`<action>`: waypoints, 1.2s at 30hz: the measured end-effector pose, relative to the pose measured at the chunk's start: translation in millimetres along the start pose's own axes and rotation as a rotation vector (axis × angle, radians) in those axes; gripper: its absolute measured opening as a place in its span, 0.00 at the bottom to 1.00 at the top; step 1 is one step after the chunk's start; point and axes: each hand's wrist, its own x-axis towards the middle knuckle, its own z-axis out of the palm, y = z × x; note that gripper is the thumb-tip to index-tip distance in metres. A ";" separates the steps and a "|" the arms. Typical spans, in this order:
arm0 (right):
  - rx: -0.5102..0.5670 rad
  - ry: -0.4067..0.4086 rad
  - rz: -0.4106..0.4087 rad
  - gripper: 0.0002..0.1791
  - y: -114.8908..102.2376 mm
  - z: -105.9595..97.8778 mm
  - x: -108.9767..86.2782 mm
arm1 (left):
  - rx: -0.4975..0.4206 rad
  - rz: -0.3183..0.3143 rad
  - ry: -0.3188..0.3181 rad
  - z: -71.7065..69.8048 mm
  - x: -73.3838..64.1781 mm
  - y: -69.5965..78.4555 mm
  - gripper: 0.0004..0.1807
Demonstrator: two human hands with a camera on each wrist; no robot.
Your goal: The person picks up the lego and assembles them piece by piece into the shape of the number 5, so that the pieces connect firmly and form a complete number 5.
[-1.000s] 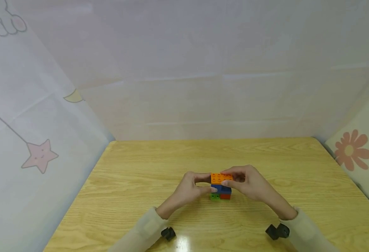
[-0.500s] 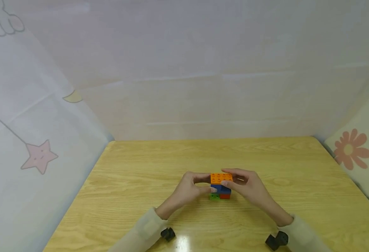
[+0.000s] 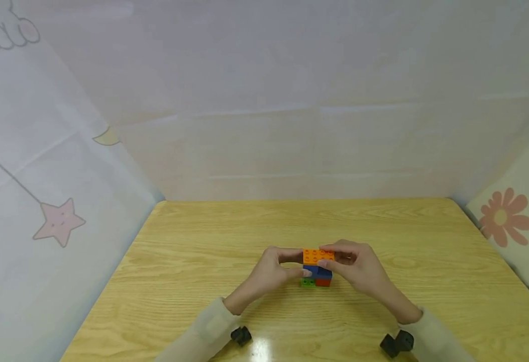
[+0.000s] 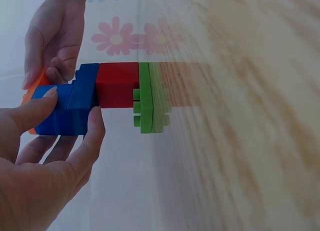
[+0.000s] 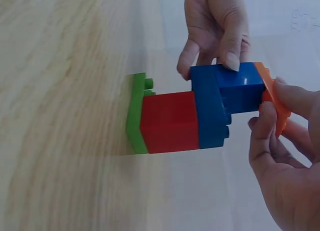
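Note:
A stack of toy building bricks stands on the wooden table in the head view. At its base lies a flat green plate (image 5: 136, 116), with a red brick (image 5: 170, 122) on one side of it. Above come a thin blue plate (image 5: 207, 106), a blue brick (image 5: 240, 88) and a flat orange plate (image 3: 313, 255). The orange plate overhangs the blue brick to the right. My left hand (image 3: 269, 271) grips the blue brick between thumb and fingers, one fingertip by the blue plate. My right hand (image 3: 359, 266) pinches the overhanging end of the orange plate.
The wooden table (image 3: 201, 241) reaches back to a pale cloth backdrop (image 3: 264, 151). Printed cloth walls stand left and right, with a pink star (image 3: 59, 221) and a flower (image 3: 501, 217). Small black devices (image 3: 397, 343) sit by both sleeves.
My right hand and wrist have shifted slightly toward me, still with the fingers at the orange plate. The left hand and the brick stack have stayed in place.

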 end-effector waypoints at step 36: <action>-0.075 -0.162 0.094 0.15 -17.6 -11.0 14.7 | 0.087 0.014 -0.018 -2.4 -0.3 4.0 0.22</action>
